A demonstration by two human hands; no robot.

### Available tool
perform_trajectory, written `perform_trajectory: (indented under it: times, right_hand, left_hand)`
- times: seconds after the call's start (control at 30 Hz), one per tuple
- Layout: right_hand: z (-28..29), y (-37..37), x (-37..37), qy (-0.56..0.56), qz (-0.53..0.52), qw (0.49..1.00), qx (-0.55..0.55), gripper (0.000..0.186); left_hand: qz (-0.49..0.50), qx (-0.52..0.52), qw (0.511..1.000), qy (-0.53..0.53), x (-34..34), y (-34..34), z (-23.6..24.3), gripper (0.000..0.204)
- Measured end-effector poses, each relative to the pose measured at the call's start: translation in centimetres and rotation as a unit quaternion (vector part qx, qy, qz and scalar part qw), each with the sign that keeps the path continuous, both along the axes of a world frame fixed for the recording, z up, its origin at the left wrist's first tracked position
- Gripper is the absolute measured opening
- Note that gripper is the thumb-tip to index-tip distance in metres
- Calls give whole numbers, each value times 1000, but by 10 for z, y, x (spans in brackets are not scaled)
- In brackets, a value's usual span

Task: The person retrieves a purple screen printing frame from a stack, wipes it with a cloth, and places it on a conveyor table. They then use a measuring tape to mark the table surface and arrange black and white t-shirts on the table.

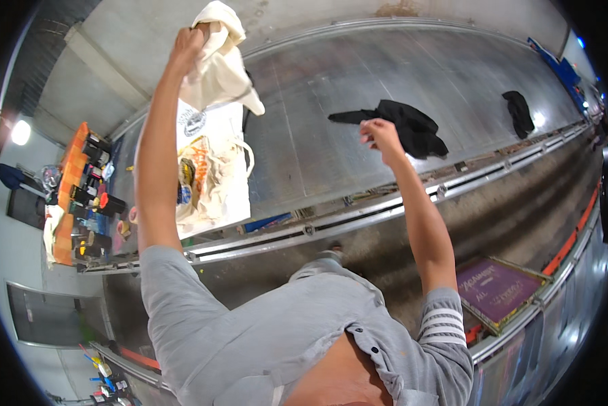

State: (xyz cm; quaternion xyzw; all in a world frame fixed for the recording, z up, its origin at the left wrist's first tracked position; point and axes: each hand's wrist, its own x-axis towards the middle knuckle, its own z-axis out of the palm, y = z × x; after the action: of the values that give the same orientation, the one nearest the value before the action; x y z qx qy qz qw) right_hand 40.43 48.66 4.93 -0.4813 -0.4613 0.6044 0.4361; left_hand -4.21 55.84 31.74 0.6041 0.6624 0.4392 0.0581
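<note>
My left hand [190,46], raised at the far left of the long table, is closed round a bunched cream cloth [217,71]. The cloth hangs over the top of a white sheet [235,196] with a round dark print. On that sheet lies a crumpled cream fabric bag [219,179] with a loop handle and coloured printing. My right hand [381,137] hovers at the near side of a black cloth [412,125]. Its fingers are loosely bent and slightly apart, with nothing visible in them. Whether it touches the black cloth I cannot tell.
A long grey metal table [304,88] has a rail [311,230] along its near edge. Farther right lies another black cloth [518,114]. Dark pots [108,203] and an orange-covered shelf [73,193] stand at the left end. A purple framed screen [500,291] leans behind me on the right.
</note>
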Motion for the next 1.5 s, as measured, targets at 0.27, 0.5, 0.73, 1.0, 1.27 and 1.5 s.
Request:
perform_trajectory:
  times: [0.27,0.5,0.73,1.0,1.27,1.5]
  right_hand:
    - [45,3,-99,-24,115,950,289,69]
    - [-30,6,-123,142,271,933,192,69]
    - [-103,-118,7,5,527,833,168,16]
    - [-282,-166,386,-543,-203,793,-187,31]
    - [-232,-196,483,-248,-79,948,-185,52]
    - [-106,-112,672,298,-406,859,87,50]
  left_hand:
    - [-333,-70,799,-496,143,-18,-37,44]
    - [-460,-61,620,-633,145,4,-52,46]
    - [-271,13,791,-549,129,5,-88,49]
    - [-247,-21,839,-484,322,50,-126,52]
    - [-444,-157,737,-484,672,88,-138,56]
    - [-607,-433,463,-479,1006,73,-231,59]
